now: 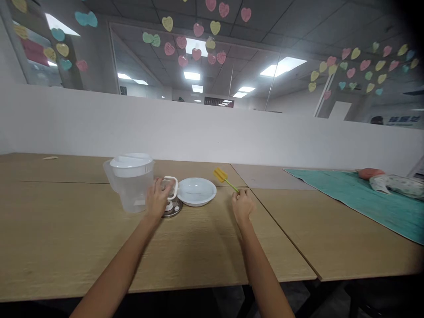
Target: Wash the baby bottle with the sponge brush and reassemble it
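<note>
Yellow-headed tool [220, 175] with a thin green handle, one, held in the right hand [243, 205]: fingers closed together on the handle's lower end, knuckles up. Its head lies beyond the fingertips, up and to the left of the grip, just right of the bowl; the hold at the far end presumably keeps the head free of the fingers. Clear vessel with a white handle [175, 187], one, at the left hand [157, 198]: fingers laid over its left side and top, handle facing right; whether they clamp it or merely steady it cannot be told. Round metal base [172, 213] with white fittings, just below the vessel; whether the two are joined is hidden by the hand. White bowl [196, 203], shallow, upright between the hands, beside the vessel, probably so set to be within reach of both. Translucent pitcher [134, 190], white lid on top, upright left of the left hand, perhaps kept aside for working room. All but the tool stand on a wood-toned table [185, 251]. Teal mat [357, 201], well apart at right.
</note>
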`<state>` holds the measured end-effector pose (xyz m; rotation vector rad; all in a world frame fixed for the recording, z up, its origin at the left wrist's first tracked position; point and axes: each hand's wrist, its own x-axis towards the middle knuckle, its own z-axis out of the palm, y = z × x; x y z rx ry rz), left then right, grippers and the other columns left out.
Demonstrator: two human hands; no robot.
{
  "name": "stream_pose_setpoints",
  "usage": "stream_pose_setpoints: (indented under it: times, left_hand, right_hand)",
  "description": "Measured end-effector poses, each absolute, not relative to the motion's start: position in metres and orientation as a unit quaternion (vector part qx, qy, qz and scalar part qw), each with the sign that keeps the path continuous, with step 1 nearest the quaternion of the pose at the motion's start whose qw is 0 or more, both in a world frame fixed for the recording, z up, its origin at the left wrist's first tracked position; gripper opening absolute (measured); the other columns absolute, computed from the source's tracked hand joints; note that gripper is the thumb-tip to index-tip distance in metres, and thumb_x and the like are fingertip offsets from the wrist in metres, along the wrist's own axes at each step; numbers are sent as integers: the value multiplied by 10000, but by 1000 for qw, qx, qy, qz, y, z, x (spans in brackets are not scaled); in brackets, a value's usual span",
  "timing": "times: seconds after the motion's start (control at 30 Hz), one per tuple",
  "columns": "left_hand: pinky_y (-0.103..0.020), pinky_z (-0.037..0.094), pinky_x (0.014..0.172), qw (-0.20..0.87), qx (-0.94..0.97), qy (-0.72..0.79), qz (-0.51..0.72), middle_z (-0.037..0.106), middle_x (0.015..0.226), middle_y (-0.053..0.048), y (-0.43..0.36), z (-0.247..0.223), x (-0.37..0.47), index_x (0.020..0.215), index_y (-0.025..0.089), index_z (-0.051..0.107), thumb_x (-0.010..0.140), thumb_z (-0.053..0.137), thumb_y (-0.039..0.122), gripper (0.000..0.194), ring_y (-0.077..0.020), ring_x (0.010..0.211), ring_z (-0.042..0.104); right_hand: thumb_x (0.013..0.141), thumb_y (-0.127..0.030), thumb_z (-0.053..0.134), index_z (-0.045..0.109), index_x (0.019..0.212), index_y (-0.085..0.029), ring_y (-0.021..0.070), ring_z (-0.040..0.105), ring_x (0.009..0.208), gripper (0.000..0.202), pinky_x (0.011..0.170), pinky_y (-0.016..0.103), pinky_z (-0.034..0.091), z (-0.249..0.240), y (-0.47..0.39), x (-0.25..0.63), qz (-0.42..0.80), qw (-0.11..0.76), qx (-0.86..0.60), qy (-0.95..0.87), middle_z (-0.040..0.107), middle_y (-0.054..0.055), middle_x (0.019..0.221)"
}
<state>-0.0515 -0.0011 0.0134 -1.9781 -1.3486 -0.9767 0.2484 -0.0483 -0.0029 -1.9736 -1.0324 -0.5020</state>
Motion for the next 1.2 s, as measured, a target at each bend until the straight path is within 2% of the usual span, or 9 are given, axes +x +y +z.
stream_pose_setpoints:
  times: [0.13, 0.27, 0.33, 0.43, 0.53, 0.83, 1.0, 1.1, 1.2]
  left_hand:
    - [-419, 327, 961, 246, -734, -510, -374, 445, 1266, -101, -7, 15, -40, 1251, 311, 491, 702, 545, 82, 597, -307, 1219, 357]
    - [-431, 347, 931, 189, -693, -517, -465, 527, 1159, -104, -9, 14, -35, 1216, 255, 516, 752, 587, 284, 470, -295, 1101, 448]
    - [-409, 379, 916, 147, -696, -478, -515, 570, 1101, -90, -11, 9, -32, 1197, 220, 512, 750, 600, 383, 484, -267, 1045, 491]
    - [-364, 440, 872, 94, -729, -380, -562, 597, 1074, -80, -18, -4, -24, 1188, 191, 489, 724, 623, 423, 536, -232, 990, 548]
    - [-373, 451, 888, 68, -782, -306, -538, 589, 1131, -96, -29, -18, -11, 1203, 198, 464, 694, 640, 440, 591, -242, 1022, 561]
    - [-371, 423, 844, 34, -886, -285, -366, 606, 1028, -95, -37, -19, 6, 1144, 189, 523, 691, 605, 564, 594, -242, 952, 550]
    - [-404, 387, 861, 74, -869, -334, -359, 541, 1057, -101, -28, -18, -1, 1109, 193, 551, 680, 570, 631, 614, -262, 985, 485]
    - [-429, 347, 914, 79, -869, -342, -349, 490, 1169, -107, -25, -22, -3, 1163, 221, 529, 696, 554, 633, 623, -283, 1079, 437]
    - [-446, 316, 938, 81, -868, -349, -344, 444, 1256, -103, -22, -24, -4, 1182, 259, 523, 708, 542, 631, 603, -300, 1139, 400]
  right_hand:
    - [866, -212, 392, 617, 974, -166, 168, 583, 777, 253, 583, 236, 348, -5, -47, 244, -145, 327, -820, -447, 572, 102, 982]
    - [847, -165, 418, 566, 1047, -135, 200, 625, 819, 250, 634, 264, 425, -10, -43, 249, -81, 231, -847, -473, 581, 138, 1004]
    - [816, -156, 459, 570, 1033, -135, 220, 629, 859, 245, 656, 276, 446, -12, -42, 251, -48, 186, -845, -499, 597, 139, 1001]
    - [798, -134, 457, 581, 1009, -148, 218, 628, 891, 244, 683, 277, 451, -12, -42, 248, -19, 143, -827, -543, 619, 134, 1006]
    - [796, -112, 430, 574, 1041, -152, 208, 624, 908, 286, 700, 269, 437, -12, -44, 241, 3, 127, -797, -590, 633, 133, 1011]
    - [746, -190, 501, 591, 1091, -159, 192, 588, 909, 358, 726, 248, 390, -23, -39, 238, 53, 206, -711, -670, 643, 108, 1009]
    - [697, -250, 586, 648, 942, -171, 123, 554, 625, 265, 565, 205, 370, -22, -39, 240, 212, 248, -621, -713, 625, 17, 719]
    - [762, -246, 506, 630, 867, -161, 81, 469, 449, 184, 469, 191, 338, -23, -37, 242, 287, 314, -615, -664, 550, -28, 577]
    - [836, -258, 394, 589, 854, -152, 63, 411, 365, 222, 412, 187, 310, -25, -32, 242, 302, 356, -641, -610, 521, -40, 551]
